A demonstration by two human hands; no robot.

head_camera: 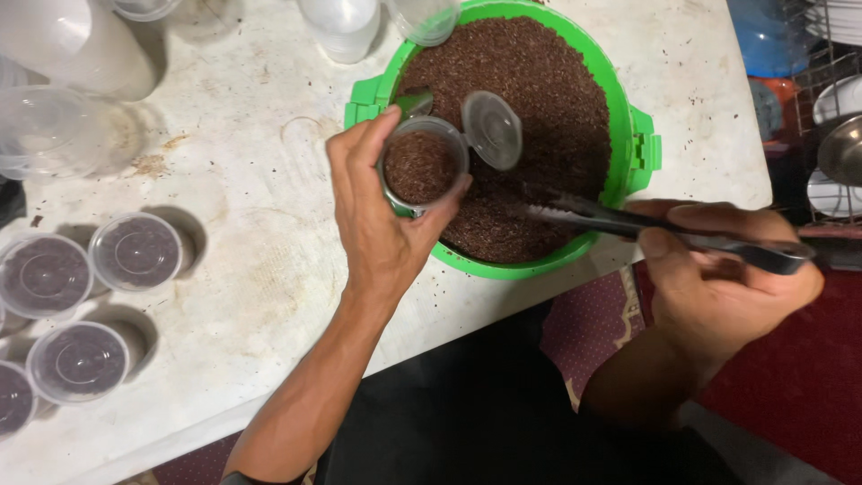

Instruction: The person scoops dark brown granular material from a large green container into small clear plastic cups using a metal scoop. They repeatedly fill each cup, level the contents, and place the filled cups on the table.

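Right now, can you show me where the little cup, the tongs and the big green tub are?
little cup (420,166), head view, on the brown grains inside it.
tongs (584,216), head view, on the metal arms.
big green tub (639,148), head view, on its right rim handle.

bare table (260,269) lies open between the green tub (642,148) and the lidded cups (135,251) at the left; empty cups (45,130) and bottles (346,27) crowd the far edge (a dish rack (831,108) blocks the right).

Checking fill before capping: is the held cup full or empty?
Nearly full: brown grain reaches close to the rim of the cup in the left hand; its hinged lid hangs open.
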